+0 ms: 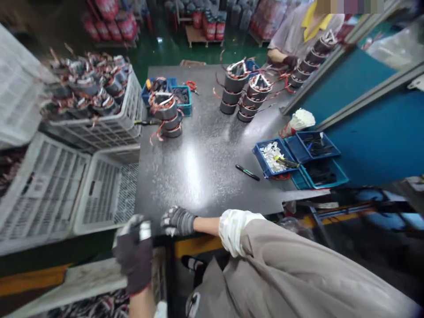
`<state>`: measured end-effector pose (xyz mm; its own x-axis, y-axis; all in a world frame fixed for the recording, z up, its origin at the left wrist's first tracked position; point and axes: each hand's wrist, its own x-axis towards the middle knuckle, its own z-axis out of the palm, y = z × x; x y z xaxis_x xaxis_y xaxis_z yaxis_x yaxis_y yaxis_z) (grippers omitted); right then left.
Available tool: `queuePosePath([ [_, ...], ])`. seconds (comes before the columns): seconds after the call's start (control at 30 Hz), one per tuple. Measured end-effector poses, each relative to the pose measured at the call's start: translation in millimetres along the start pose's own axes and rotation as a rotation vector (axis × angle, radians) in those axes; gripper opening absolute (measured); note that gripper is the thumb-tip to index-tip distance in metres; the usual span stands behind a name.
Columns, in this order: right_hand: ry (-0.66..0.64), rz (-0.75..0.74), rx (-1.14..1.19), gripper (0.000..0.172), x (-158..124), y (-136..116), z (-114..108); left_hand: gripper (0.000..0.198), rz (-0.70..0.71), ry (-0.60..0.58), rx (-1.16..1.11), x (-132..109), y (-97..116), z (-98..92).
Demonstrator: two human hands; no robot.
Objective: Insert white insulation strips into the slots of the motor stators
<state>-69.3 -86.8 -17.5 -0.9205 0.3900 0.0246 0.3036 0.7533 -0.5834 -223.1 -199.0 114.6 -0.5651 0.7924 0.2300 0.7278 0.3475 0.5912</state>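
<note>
My right hand [179, 221], in a grey knit glove with a white sleeve cover behind it, lies on the near edge of the dark work table [205, 168], fingers curled over the edge. Lower and to the left, my left hand [134, 254] in a dark glove hangs blurred over a low white crate [89, 278]; its fingers do not show clearly. Stacks of copper-wound motor stators stand far off on the table: one stack [166, 114] at the left, two stacks [245, 95] toward the back.
White plastic crates [99, 194] stand left of the table, one [96, 92] heaped with stators. Blue bins [300, 161] of small parts sit at the table's right, a black pen-like tool [247, 172] beside them. A co-worker's arm [281, 55] is at the far end.
</note>
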Motion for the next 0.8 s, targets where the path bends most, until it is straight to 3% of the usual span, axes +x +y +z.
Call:
queuePosePath([
  [0.07,0.02,-0.003,0.033,0.036,-35.3,24.6,-30.0,0.039,0.236,-0.041,-0.006,19.5,70.6,29.7],
  [0.1,0.046,0.078,0.022,0.035,-57.9,42.9,-48.3,0.036,0.37,-0.09,-0.017,30.1,105.9,45.4],
  [0.2,0.176,0.455,-0.078,0.037,-138.7,106.4,-101.1,0.03,0.688,-0.241,-0.047,63.8,208.2,95.4],
  [0.27,0.262,0.651,-0.114,0.034,-192.9,142.7,-120.7,0.031,0.828,-0.358,-0.013,87.6,275.2,131.7],
  [0.33,0.321,0.829,-0.111,0.036,-237.0,167.4,-122.0,0.033,0.905,-0.461,0.096,111.7,343.6,171.3],
  [0.4,0.387,0.915,-0.091,0.045,-265.9,180.9,-108.9,0.038,0.943,-0.502,0.226,135.1,412.6,213.5],
  [0.53,0.51,0.898,-0.066,0.052,-283.1,186.9,-73.7,0.058,1.038,-0.453,0.37,172.7,535.1,297.9],
  [0.6,0.543,0.902,-0.057,0.052,-280.9,186.3,-64.5,0.062,1.058,-0.449,0.418,184.8,579.0,335.3],
  [0.67,0.566,0.904,-0.049,0.055,-277.8,185.2,-64.2,0.062,1.031,-0.482,0.498,193.4,608.0,367.1],
  [0.8,0.592,0.84,-0.06,0.061,-275.6,179.7,-86.2,0.068,0.924,-0.536,0.637,210.7,627.8,409.8],
])
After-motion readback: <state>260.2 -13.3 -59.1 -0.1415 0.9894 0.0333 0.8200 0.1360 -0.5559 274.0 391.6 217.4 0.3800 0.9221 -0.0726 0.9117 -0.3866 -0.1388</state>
